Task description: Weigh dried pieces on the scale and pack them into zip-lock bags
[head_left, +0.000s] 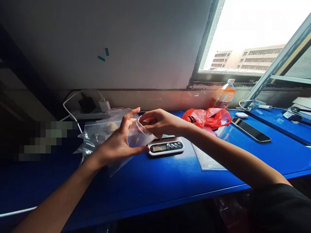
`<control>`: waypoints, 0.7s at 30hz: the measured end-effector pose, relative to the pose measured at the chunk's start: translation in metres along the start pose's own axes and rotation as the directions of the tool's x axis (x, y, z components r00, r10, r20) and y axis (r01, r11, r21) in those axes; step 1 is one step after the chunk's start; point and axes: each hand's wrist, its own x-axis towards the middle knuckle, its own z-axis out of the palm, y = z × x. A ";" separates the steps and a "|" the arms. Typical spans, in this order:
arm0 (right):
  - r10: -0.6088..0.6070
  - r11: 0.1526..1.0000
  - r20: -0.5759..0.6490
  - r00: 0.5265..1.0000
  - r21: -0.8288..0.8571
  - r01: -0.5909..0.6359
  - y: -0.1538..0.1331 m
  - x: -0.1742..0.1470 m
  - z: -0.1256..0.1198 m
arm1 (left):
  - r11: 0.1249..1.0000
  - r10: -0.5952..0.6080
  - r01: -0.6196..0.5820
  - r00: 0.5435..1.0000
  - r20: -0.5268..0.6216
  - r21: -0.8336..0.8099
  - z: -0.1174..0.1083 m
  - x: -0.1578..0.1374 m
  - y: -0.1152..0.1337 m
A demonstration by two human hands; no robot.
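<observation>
I see a blue table (170, 184) under a grey wall and window. My left hand (119, 142) and right hand (159, 123) pinch a clear plastic bag (136, 137) open above the digital scale (166, 146); its display is unreadable.

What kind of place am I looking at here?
Probably a small packing or weighing workstation by a window: a digital scale on a blue bench, clear plastic bags in both hands, office-like blocks outside.
</observation>
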 end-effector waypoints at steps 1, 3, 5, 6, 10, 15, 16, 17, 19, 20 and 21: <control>0.011 0.997 -0.049 0.999 -0.077 -0.015 0.000 0.004 0.004 | 0.999 -0.029 0.029 1.000 0.004 -0.039 0.001 0.001 -0.001; -0.017 0.973 -0.158 0.987 -0.231 -0.020 0.000 0.011 0.010 | 0.982 -0.100 0.101 0.995 0.010 -0.158 0.005 0.003 -0.004; -0.082 0.949 -0.244 0.966 -0.316 0.000 0.002 0.018 0.016 | 0.962 -0.143 0.138 0.990 -0.004 -0.235 0.008 0.005 -0.006; -0.103 0.946 -0.281 0.954 -0.325 0.007 0.004 0.021 0.018 | 0.952 -0.154 0.144 0.988 -0.017 -0.269 0.009 0.006 -0.007; -0.045 0.992 -0.374 0.926 -0.128 -0.004 0.011 0.028 0.016 | 0.921 -0.169 0.131 0.983 -0.073 -0.367 0.011 0.008 -0.010; 0.120 0.990 -0.298 0.947 0.113 -0.090 0.012 0.028 0.009 | 0.905 -0.163 0.138 0.986 -0.028 -0.403 0.014 0.008 -0.009; 0.112 0.992 -0.317 0.942 0.092 -0.086 0.013 0.030 0.010 | 0.904 -0.161 0.138 0.987 -0.022 -0.406 0.015 0.008 -0.009; 0.088 0.996 -0.356 0.930 0.052 -0.074 0.013 0.033 0.012 | 0.903 -0.160 0.137 0.987 -0.022 -0.407 0.017 0.008 -0.009; -0.015 0.996 -0.451 0.892 -0.088 -0.027 0.013 0.042 0.017 | 0.904 -0.160 0.132 0.987 -0.035 -0.406 0.019 0.009 -0.011; -0.086 0.984 -0.500 0.862 -0.176 -0.004 0.012 0.045 0.019 | 0.906 -0.163 0.133 0.986 -0.043 -0.401 0.020 0.009 -0.012; -0.161 0.964 -0.548 0.821 -0.264 0.013 0.010 0.046 0.021 | 0.908 -0.174 0.137 0.983 -0.060 -0.397 0.020 0.009 -0.013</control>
